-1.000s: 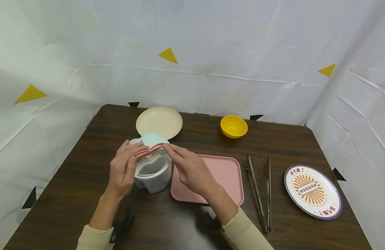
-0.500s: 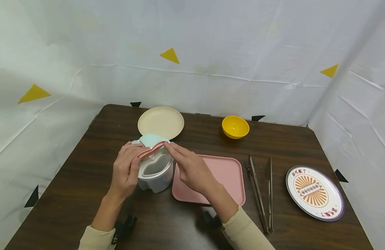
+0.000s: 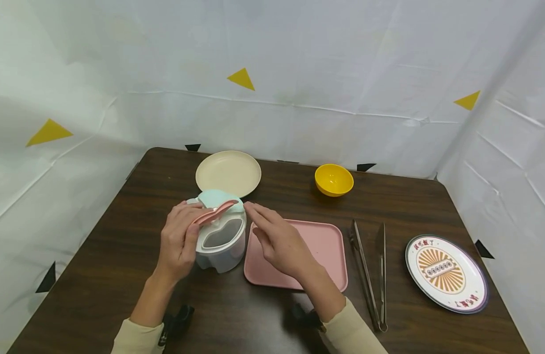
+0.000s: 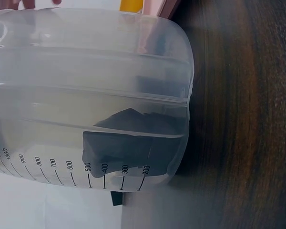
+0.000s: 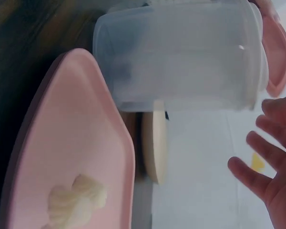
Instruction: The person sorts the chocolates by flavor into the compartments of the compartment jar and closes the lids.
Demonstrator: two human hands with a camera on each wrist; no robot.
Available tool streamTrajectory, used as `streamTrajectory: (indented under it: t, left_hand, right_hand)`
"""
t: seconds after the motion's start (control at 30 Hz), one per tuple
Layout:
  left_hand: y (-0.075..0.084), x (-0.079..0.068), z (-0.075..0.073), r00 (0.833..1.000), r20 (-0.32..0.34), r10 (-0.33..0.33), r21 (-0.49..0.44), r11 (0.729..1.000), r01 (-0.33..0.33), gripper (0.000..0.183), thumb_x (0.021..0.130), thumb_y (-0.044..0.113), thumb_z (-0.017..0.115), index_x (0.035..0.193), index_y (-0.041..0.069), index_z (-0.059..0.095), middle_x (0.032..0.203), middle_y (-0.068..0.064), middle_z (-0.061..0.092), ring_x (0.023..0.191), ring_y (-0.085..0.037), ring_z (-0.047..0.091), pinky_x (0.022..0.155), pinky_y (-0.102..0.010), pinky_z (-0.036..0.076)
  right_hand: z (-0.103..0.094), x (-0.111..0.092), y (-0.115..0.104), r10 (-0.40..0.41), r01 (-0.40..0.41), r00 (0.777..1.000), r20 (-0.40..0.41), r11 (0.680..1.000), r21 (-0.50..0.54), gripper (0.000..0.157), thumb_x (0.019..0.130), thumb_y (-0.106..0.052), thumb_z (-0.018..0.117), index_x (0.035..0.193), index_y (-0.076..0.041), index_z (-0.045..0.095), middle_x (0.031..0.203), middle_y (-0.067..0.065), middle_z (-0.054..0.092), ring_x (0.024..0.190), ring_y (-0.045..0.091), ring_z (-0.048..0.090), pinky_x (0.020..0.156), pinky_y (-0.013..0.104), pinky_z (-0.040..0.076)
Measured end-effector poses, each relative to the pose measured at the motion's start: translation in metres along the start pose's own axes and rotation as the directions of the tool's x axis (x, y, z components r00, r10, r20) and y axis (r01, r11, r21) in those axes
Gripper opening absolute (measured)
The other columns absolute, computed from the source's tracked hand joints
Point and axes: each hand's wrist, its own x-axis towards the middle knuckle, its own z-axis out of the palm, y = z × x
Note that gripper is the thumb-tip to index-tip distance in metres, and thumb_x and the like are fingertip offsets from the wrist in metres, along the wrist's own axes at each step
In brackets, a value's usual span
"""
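Note:
A translucent plastic storage container point(image 3: 223, 256) with several lid flaps stands on the table; measuring marks run up its side in the left wrist view. One pink lid flap point(image 3: 219, 212) is tilted up above an opening. My left hand point(image 3: 177, 241) pinches this flap between thumb and fingers. A mint lid flap point(image 3: 215, 197) lies behind it. To the right, my right hand point(image 3: 281, 246) hovers with fingers extended, just apart from the pink flap, over a pink tray point(image 3: 323, 246). On the tray are pale ridged pieces point(image 5: 76, 202), seen only in the right wrist view.
A cream plate point(image 3: 228, 169) lies behind the container, and a yellow bowl point(image 3: 333, 180) stands at the back. Metal tongs point(image 3: 365, 275) lie right of the tray. Farther right is a white printed plate point(image 3: 446, 273). White sheeting point(image 3: 299, 59) surrounds the table.
My right hand has moved off the pink flap's tip, slightly to the right. The left hand keeps its hold on the flap. The head view has shifted a little.

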Motion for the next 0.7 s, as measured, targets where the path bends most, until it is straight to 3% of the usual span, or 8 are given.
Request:
streamTrajectory:
  t: [0.2,0.37,0.5,0.7]
  left_hand:
    - [0.0,-0.001,0.0,1.0,0.01,-0.019,0.01,1.0,0.019,0.036,0.098,0.021,0.042,0.105,0.002,0.072,0.101,-0.011,0.071,0.105,-0.036,0.06,0.108,-0.052,0.03]
    - [-0.001,-0.002,0.0,1.0,0.009,-0.02,0.011,1.0,0.02,0.037,0.097,0.022,0.042,0.106,0.002,0.072,0.101,-0.011,0.071,0.105,-0.036,0.06,0.108,-0.053,0.03]
    - [-0.001,-0.002,0.0,1.0,0.005,-0.018,0.01,1.0,0.018,0.037,0.097,0.021,0.042,0.106,0.002,0.072,0.1,-0.01,0.071,0.105,-0.036,0.06,0.106,-0.054,0.031]
    - [-0.002,-0.003,0.001,1.0,0.006,-0.018,0.008,1.0,0.018,0.036,0.097,0.021,0.042,0.107,0.003,0.072,0.1,-0.01,0.071,0.105,-0.036,0.06,0.106,-0.055,0.031]
  right_hand:
    - [-0.012,-0.022,0.014,0.114,-0.111,0.99,-0.088,0.993,0.043,0.062,0.092,-0.011,0.067,0.149,-0.021,0.045,0.147,-0.008,0.046,0.133,0.011,0.045,0.102,0.037,0.043]
    - [-0.023,-0.046,0.029,0.244,-0.249,0.954,-0.175,0.969,-0.005,0.059,0.091,-0.014,0.07,0.146,-0.018,0.049,0.144,-0.002,0.051,0.129,0.02,0.049,0.099,0.044,0.046]
    - [-0.033,-0.07,0.043,0.378,-0.407,0.889,-0.259,0.911,-0.068,0.056,0.09,-0.018,0.071,0.143,-0.014,0.053,0.14,0.005,0.053,0.126,0.027,0.051,0.098,0.05,0.045]
    - [-0.045,-0.11,0.065,0.557,-0.63,0.739,-0.379,0.77,-0.098,0.056,0.088,-0.019,0.072,0.139,-0.006,0.055,0.138,0.014,0.054,0.122,0.037,0.049,0.094,0.058,0.041]
